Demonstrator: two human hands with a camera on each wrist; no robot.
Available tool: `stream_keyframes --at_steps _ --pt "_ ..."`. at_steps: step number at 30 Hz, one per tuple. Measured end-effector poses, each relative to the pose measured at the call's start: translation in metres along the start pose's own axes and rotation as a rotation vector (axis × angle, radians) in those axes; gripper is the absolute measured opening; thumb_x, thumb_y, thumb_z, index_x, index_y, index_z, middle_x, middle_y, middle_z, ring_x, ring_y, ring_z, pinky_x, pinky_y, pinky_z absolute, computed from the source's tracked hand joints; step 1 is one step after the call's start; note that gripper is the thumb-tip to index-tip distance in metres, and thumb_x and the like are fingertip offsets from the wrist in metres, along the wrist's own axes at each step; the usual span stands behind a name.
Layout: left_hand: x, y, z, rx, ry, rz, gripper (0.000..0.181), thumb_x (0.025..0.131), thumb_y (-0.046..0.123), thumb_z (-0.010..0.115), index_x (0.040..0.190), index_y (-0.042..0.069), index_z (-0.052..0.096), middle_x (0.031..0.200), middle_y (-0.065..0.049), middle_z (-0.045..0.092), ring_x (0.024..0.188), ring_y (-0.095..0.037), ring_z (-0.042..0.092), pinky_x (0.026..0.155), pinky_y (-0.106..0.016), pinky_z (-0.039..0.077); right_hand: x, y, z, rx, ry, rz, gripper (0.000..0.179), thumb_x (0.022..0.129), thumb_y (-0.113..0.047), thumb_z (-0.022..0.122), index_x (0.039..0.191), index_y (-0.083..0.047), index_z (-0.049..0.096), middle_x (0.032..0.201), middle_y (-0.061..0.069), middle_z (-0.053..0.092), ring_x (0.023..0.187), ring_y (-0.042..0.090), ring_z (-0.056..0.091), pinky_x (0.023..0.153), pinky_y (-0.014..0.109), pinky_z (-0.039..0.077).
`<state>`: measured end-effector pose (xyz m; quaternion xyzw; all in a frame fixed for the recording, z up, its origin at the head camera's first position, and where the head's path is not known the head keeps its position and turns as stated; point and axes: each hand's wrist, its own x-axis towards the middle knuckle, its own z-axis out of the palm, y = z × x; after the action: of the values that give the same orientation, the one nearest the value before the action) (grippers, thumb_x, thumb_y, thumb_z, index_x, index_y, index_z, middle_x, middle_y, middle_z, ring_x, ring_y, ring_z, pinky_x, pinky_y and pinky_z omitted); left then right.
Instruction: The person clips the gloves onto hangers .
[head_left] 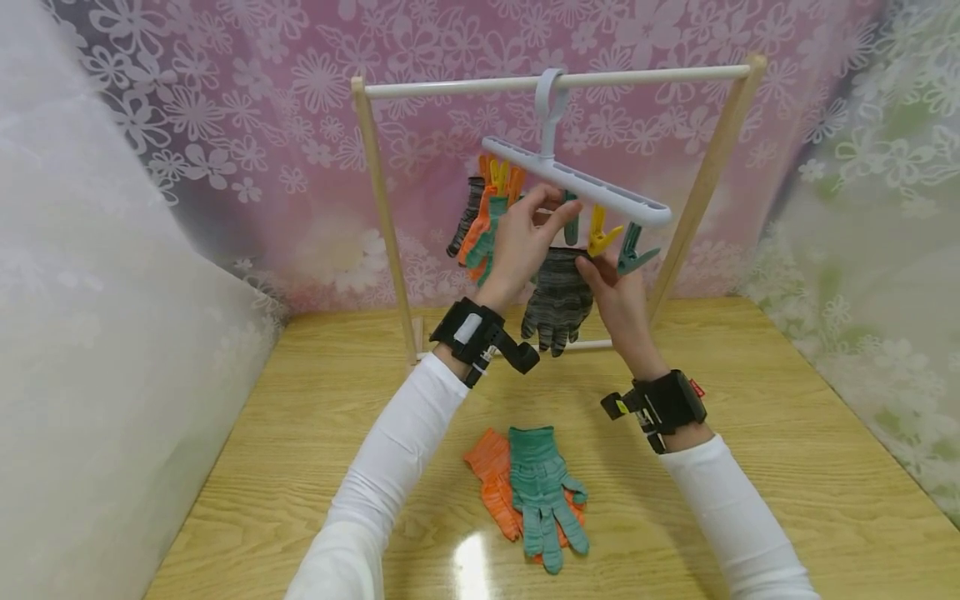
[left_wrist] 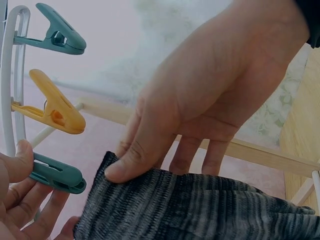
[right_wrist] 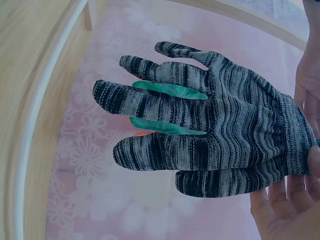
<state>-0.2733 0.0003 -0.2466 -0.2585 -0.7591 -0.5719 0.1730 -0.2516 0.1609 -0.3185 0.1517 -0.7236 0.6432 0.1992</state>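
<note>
My left hand (head_left: 522, 242) pinches the handles of a dark green clothespin (left_wrist: 59, 175) that hangs from the grey-white hanger (head_left: 577, 179). With thumb and fingers my right hand (head_left: 621, 298) holds a black-and-grey striped knit glove (head_left: 558, 293) by its cuff. The glove hangs fingers-down, its cuff edge close beside the clothespin's tip in the left wrist view. A yellow clothespin (head_left: 600, 232) and another green clothespin (head_left: 636, 250) hang farther right with nothing in them.
The hanger hooks over the white rod (head_left: 457, 87) of a wooden stand (head_left: 386, 217). Striped, orange and green gloves (head_left: 472, 229) hang in clips behind its far end. On the table (head_left: 337, 433) a green glove (head_left: 542, 492) lies over an orange glove (head_left: 495, 479).
</note>
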Motion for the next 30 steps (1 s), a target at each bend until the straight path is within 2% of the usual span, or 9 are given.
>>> stream_keyframes --at_steps 3,10,17,20,26,30 --pt "0.001 0.0 -0.001 0.016 0.008 0.001 0.024 0.102 0.028 0.065 0.116 0.008 0.066 0.118 -0.009 0.069 0.107 -0.019 0.068 0.088 -0.024 0.053 0.0 -0.004 0.002 0.036 0.02 -0.004 0.05 0.104 -0.013 0.06 0.15 -0.002 0.045 0.143 0.023 0.056 0.137 0.03 0.052 0.115 0.043 0.041" --pt "0.003 0.002 -0.002 0.036 0.024 0.002 0.022 0.101 0.028 0.066 0.111 0.009 0.068 0.11 -0.007 0.073 0.102 -0.016 0.069 0.082 -0.023 0.052 0.004 -0.01 0.004 0.035 0.061 0.007 0.047 0.102 -0.017 0.062 0.144 0.001 0.05 0.138 0.023 0.059 0.132 0.027 0.056 0.113 0.041 0.043" --pt "0.003 0.002 -0.003 0.041 0.019 0.012 0.022 0.101 0.028 0.065 0.112 0.008 0.068 0.11 -0.008 0.073 0.101 -0.017 0.07 0.078 -0.022 0.05 0.005 -0.014 0.007 0.097 0.083 0.013 0.057 0.101 -0.012 0.063 0.152 -0.009 0.037 0.144 0.024 0.053 0.139 0.03 0.05 0.116 0.039 0.04" --pt "0.002 0.002 -0.004 0.044 0.017 0.012 0.022 0.102 0.027 0.065 0.112 0.008 0.068 0.11 -0.008 0.073 0.1 -0.018 0.071 0.076 -0.021 0.05 0.007 -0.017 0.009 0.072 0.102 0.014 0.052 0.101 -0.014 0.065 0.146 -0.006 0.041 0.143 0.024 0.054 0.139 0.03 0.05 0.116 0.039 0.04" --pt "0.001 0.002 -0.005 0.027 0.015 0.014 0.022 0.101 0.025 0.065 0.112 0.007 0.068 0.11 -0.009 0.073 0.101 -0.018 0.069 0.078 -0.022 0.051 0.011 -0.019 0.011 -0.029 0.12 0.001 0.029 0.101 -0.02 0.066 0.12 -0.001 0.057 0.132 0.022 0.063 0.131 0.028 0.057 0.112 0.04 0.044" --pt "0.001 0.001 -0.006 0.022 0.016 0.017 0.021 0.102 0.025 0.065 0.111 0.006 0.068 0.111 -0.01 0.072 0.102 -0.019 0.069 0.078 -0.022 0.052 0.013 -0.018 0.011 -0.062 0.133 -0.018 0.026 0.101 -0.021 0.066 0.115 -0.001 0.059 0.122 0.016 0.066 0.123 0.024 0.06 0.106 0.037 0.047"
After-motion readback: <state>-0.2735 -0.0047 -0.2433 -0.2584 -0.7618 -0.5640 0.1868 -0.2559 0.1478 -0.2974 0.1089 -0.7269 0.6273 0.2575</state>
